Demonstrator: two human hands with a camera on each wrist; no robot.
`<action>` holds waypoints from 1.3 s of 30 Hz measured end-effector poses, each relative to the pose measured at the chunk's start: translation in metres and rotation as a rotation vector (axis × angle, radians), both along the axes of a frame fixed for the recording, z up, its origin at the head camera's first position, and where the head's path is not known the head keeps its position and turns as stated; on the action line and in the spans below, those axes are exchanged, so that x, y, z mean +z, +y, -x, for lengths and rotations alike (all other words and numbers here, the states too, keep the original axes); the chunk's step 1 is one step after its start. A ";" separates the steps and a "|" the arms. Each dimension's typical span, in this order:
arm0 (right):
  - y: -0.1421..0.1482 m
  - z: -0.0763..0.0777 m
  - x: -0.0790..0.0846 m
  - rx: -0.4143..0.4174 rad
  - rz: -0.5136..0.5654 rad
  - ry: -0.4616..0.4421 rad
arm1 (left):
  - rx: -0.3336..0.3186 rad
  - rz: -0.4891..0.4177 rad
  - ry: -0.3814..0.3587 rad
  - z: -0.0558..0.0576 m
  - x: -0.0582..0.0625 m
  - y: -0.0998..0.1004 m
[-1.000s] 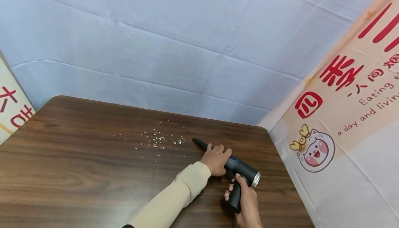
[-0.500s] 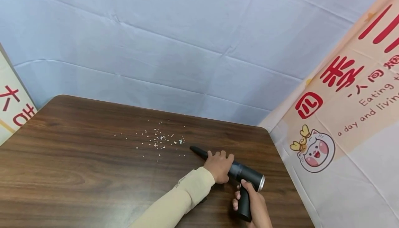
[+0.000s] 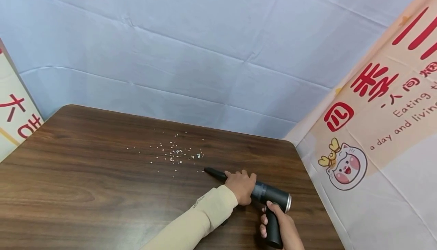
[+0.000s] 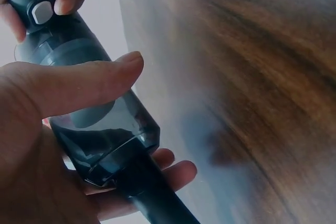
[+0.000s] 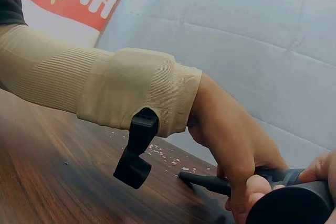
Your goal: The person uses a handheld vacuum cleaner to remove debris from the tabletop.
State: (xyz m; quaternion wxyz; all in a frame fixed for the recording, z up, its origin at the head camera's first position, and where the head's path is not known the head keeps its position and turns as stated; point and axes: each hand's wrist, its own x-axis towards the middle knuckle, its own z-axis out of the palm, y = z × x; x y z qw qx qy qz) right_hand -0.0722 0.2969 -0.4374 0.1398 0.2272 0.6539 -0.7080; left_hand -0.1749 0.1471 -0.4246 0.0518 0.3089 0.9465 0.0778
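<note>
A black handheld vacuum cleaner is held low over the right part of the brown wood-grain table. My left hand grips its front from above. In the left wrist view, the thumb lies across the clear dust cup and fingers curl beneath. My right hand holds the handle, fingers wrapped round it. A silver button shows beside the right hand's fingers. The slim nozzle points left, its tip just right of scattered pale crumbs.
White sheeting hangs along the table's back edge. On the right stands a printed banner with red characters and a cartoon cat; another banner shows at far left. A black wrist camera sits under the left cuff.
Both hands have drawn the vacuum cleaner toward me and slightly right. Its nozzle tip has come nearer to me and a little left. The crumbs lie much as before.
</note>
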 end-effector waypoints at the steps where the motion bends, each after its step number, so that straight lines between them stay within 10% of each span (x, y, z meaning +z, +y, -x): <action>1: 0.001 0.000 0.000 0.008 0.004 -0.005 | -0.001 0.007 -0.003 0.000 0.000 0.000; 26: -0.009 0.006 -0.001 0.075 0.043 0.004 | 0.043 0.016 -0.052 0.000 0.007 -0.017; 39: -0.033 0.015 -0.007 -0.090 0.090 0.066 | 0.049 -0.040 -0.032 0.011 0.002 -0.029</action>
